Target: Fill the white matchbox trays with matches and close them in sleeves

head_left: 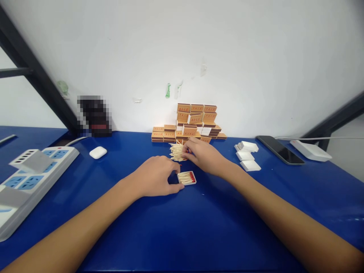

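Observation:
A small open matchbox tray [187, 178] filled with red-tipped matches lies on the blue table [182, 227]. My left hand [155, 176] rests beside it, thumb and fingers pinching the tray's left edge. Just behind lies a loose pile of matches [176, 151]. My right hand [203, 155] reaches into that pile with fingers closed on some matches. A stack of orange-brown matchboxes [193, 123] stands against the white wall behind the pile.
Three white inner trays [247, 155] lie right of my right hand. A black phone [280, 149] and a white adapter [309, 149] sit at far right. A white earbud case [98, 152] and a large power strip [31, 178] occupy the left.

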`<state>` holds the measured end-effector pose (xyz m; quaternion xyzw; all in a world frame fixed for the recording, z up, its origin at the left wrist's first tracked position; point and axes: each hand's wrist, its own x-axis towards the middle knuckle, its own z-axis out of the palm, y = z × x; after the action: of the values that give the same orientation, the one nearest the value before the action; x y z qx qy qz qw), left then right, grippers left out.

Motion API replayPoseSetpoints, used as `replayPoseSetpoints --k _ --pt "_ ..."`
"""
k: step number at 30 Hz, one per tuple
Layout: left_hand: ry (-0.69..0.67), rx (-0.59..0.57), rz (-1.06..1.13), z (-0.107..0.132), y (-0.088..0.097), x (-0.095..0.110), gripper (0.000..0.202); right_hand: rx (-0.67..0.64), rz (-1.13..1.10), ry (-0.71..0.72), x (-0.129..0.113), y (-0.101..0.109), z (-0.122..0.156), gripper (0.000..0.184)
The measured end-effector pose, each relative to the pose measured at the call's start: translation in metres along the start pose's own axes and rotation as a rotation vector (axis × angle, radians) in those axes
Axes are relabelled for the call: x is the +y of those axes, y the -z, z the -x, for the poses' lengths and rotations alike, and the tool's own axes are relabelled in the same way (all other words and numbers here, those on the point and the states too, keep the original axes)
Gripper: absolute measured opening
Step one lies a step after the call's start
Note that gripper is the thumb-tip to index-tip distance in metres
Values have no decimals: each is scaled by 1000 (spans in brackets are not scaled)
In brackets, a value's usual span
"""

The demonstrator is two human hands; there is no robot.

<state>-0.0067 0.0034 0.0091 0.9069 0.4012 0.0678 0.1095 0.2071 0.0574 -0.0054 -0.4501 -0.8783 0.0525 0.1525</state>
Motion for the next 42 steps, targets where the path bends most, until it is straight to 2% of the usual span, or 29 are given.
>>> replayPoseSetpoints --k 7,11,15,19,22,27,42 --pt "-10 29 8 1 0 -2 29 56 -15 28 9 16 11 9" --pt "-1 30 12 0 -1 -3 29 8 -50 8 10 31 22 12" --pt "18 34 12 -1 -1 -2 31 -103 -136 24 -1 38 35 13" --pt "26 27 10 -3 -2 -2 30 -227 -116 69 -22 33 41 9" --pt "36 28 8 -3 -2 -2 30 -264 -32 80 -30 26 41 12" --pt "29 24 21 -3 -2 -2 29 -225 -28 98 -24 20 40 3" --pt "13 26 -15 -3 -3 -3 31 -140 -13 143 -18 17 42 11"
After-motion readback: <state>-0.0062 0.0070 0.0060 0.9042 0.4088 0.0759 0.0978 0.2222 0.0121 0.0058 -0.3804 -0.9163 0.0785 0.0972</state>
